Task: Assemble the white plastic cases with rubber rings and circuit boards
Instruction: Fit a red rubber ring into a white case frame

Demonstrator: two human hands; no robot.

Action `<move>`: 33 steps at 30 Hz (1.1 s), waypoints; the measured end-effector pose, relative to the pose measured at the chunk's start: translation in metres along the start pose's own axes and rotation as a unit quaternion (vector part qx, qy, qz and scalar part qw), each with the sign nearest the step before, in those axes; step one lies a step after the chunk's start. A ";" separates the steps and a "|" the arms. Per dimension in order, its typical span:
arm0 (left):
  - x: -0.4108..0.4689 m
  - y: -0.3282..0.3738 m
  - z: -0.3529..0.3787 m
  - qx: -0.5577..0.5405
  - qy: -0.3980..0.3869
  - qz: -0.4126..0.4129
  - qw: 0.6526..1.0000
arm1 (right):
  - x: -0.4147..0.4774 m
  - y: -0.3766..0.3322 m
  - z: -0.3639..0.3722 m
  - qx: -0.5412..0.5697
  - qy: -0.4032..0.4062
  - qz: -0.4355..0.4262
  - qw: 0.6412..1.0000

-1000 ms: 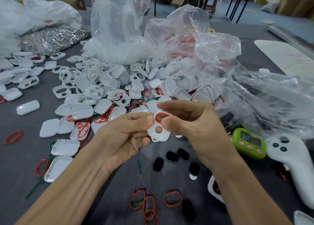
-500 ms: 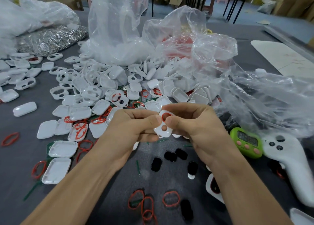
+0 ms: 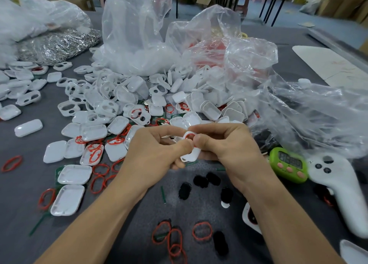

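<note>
White case (image 3: 191,153), red ring (image 3: 188,136) in upper opening: centre of view, above bench (image 3: 23,186), pinched by left hand (image 3: 157,152) and right hand (image 3: 225,144). Spare cases (image 3: 127,96) heaped at 12 o'clock; loose rings (image 3: 202,230) at 6 o'clock.

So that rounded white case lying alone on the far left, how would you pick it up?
Probably from straight above, pinching its two long edges across the narrow width. The white case lies flat on the grey table, apart from the pile, so fingers fit on both sides.
</note>
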State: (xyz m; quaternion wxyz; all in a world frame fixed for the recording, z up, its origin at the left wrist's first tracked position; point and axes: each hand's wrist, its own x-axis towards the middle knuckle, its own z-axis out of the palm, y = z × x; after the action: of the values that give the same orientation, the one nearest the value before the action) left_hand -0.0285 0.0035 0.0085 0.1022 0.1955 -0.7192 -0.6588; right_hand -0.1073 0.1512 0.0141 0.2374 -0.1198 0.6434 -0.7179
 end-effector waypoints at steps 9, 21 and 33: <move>0.000 -0.001 0.003 0.029 0.086 0.060 0.994 | 0.000 0.007 0.014 0.017 0.039 -0.008 0.999; -0.003 -0.003 0.005 0.153 0.109 0.153 0.970 | 0.001 -0.001 0.011 0.143 -0.014 0.071 0.987; 0.013 -0.001 -0.009 -0.183 0.133 -0.036 0.973 | -0.012 -0.024 -0.013 -0.454 0.005 -0.071 0.888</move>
State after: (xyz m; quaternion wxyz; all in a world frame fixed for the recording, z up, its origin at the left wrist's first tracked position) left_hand -0.0363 -0.0097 0.0069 0.2071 0.2853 -0.5588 -0.7507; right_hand -0.1073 0.1701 0.0373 0.1016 -0.2563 0.8902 -0.3625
